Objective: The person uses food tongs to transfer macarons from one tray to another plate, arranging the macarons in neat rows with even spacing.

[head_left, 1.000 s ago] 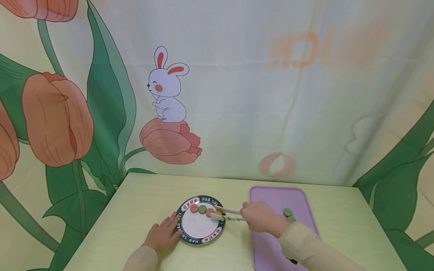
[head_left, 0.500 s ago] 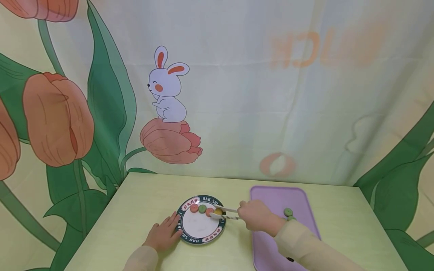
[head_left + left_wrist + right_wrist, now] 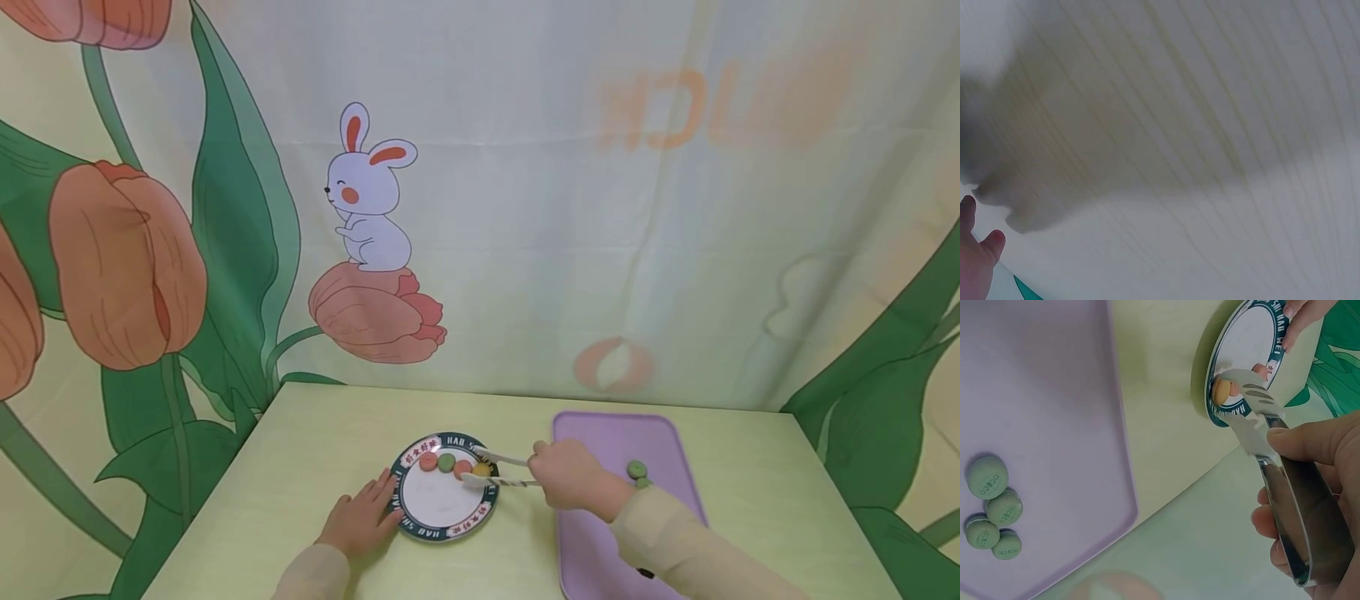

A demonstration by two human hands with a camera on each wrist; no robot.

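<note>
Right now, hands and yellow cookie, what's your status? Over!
Left hand touching plate. Right hand holding tongs, tips apart. Yellow cookie on plate, between the tips; grip unclear. Pink cookie close beside it, might get bumped.

I see eight macarons (image 3: 988, 477), one plate (image 3: 438, 507), tray (image 3: 600, 433), tongs (image 3: 1317, 509).

Room btwn plate (image 3: 438, 504) & tray (image 3: 607, 437) nr front, tongs (image 3: 1319, 512) across mid.

A cloth (image 3: 517, 217) printed with tulips (image 3: 127, 275) and a rabbit (image 3: 371, 237) hangs behind the pale table (image 3: 322, 442)
</note>
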